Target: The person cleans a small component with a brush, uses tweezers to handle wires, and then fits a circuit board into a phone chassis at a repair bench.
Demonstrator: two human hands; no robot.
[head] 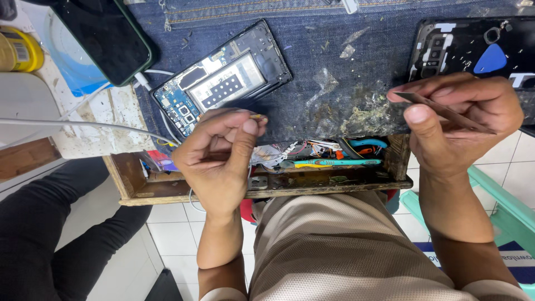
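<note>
My left hand point(218, 155) hovers over the near edge of the bench, its thumb and forefinger pinching a tiny brass-coloured part point(257, 117). An opened phone point(223, 78) with bare circuit board lies just beyond it on a denim cloth point(323, 61). My right hand point(457, 120) is at the right, gripping a thin dark metal blade-like tool point(446, 111) between thumb and fingers. A black phone back cover point(473, 47) with a blue triangular pick point(490, 60) on it lies behind that hand.
An open wooden drawer point(267, 187) below the bench edge holds a teal-handled tool point(334, 163), wires and small parts. A dark phone point(106, 36) on a white cable point(83, 124) lies far left, near a yellow tin point(19, 50). Another person's dark-clothed leg point(50, 223) is at left.
</note>
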